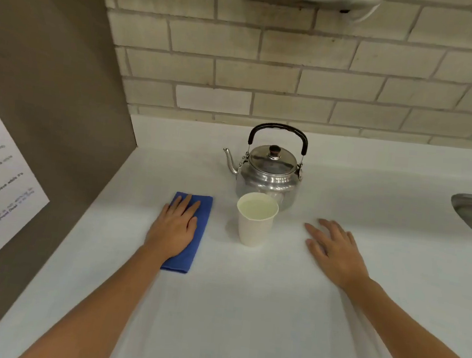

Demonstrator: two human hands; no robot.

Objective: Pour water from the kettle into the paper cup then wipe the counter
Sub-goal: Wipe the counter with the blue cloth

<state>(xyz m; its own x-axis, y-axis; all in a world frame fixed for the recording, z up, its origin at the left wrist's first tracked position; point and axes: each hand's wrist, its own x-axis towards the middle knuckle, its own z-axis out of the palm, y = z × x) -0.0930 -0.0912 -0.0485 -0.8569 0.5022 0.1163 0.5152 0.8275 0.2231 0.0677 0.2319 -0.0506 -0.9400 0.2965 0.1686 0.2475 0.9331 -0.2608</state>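
L hand [175, 228] flat on blue cloth [194, 232]; R hand [335, 249] flat, fingers spread, on counter [244, 311].

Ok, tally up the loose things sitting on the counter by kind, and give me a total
Kettle: 1
Paper cup: 1
Blue cloth: 1
Total: 3

Even, soft overhead light, moderately bright. Faint shadows under both forearms on the counter [244, 311]. Specular highlights on the kettle [269, 172] beyond the hands. Wide-angle bowing at edges; overall slightly soft.
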